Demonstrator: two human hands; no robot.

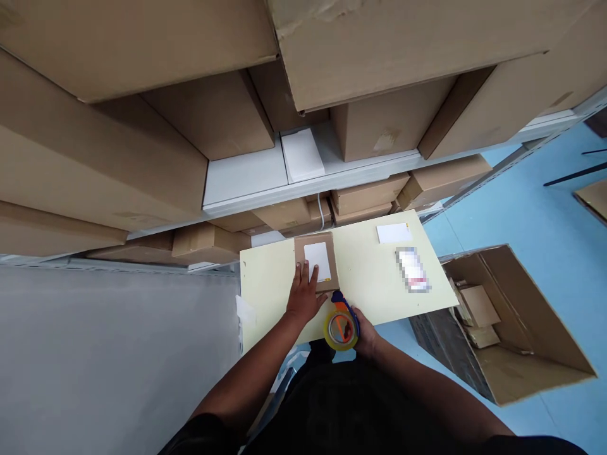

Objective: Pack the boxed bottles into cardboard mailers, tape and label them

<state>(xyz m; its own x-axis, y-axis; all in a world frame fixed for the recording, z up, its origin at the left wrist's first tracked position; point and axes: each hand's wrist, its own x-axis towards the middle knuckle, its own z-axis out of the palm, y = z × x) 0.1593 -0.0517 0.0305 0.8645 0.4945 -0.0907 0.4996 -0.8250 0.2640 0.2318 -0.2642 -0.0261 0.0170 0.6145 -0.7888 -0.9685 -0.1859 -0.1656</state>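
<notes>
A small brown cardboard parcel [317, 260] with a white label lies on a pale yellow table [365, 278]. My left hand [303, 297] rests flat on the parcel's near end, fingers spread over it. My right hand [364, 333] is closed round a tape dispenser [340, 325] with a blue handle and a yellowish roll of clear tape, held at the parcel's near edge by the table's front.
Shelves [265, 183] stacked with large cardboard boxes stand behind the table. A white card [393, 233] and a blurred packet [412, 270] lie on the table's right side. An open cardboard box [512, 322] holding smaller boxes sits on the blue floor at right. A grey surface lies at left.
</notes>
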